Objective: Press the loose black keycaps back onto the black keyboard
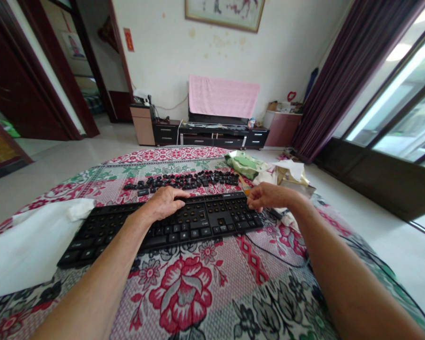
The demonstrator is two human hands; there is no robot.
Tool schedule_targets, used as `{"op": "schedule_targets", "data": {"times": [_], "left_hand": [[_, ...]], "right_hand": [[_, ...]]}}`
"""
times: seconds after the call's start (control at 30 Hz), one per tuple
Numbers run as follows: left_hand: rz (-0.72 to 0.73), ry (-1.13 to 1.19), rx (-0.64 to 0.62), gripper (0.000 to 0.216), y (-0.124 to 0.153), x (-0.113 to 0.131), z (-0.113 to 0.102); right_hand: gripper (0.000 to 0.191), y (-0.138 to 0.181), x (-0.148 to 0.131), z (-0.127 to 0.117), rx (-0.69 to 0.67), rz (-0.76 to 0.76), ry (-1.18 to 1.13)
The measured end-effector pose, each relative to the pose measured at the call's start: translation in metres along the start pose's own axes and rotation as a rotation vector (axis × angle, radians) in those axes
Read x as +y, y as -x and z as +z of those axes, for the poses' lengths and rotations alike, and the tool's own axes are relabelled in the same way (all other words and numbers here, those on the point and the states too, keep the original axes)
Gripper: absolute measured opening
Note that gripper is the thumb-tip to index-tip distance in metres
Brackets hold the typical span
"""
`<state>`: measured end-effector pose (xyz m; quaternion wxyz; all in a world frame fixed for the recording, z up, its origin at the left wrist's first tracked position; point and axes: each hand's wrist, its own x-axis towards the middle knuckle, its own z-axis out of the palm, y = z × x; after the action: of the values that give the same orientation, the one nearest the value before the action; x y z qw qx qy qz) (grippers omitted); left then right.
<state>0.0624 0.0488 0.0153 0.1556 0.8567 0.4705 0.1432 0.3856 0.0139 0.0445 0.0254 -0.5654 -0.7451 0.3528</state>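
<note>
near: flowered tablecloth [184, 293] | on it, partly stripped keyboard [179, 224], likely light, stiff, delicate where bared; hold by frame ends | left hand [165, 203], thumb and forefinger spread, at far edge | right hand [264, 196] bunched at right end, pinch unclear | far: loose keycaps [204, 182], probably slippery

left forearm [104, 264] and right forearm [335, 259] both bare as far as visible, long plain shapes tapering to narrower wrists [144, 216]; left hand [165, 203] and right hand [267, 194] bare too, rounded knuckles; nail detail too small to make out
</note>
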Motion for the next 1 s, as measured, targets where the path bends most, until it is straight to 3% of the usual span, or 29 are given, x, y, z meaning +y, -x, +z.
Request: {"op": "schedule_targets", "data": {"times": [1.0], "left_hand": [[-0.013,0.003,-0.004,0.035,-0.0011,-0.0013,0.0015]], "right_hand": [[0.013,0.0018,0.0017,-0.0008,-0.002,-0.014,0.019]]}}
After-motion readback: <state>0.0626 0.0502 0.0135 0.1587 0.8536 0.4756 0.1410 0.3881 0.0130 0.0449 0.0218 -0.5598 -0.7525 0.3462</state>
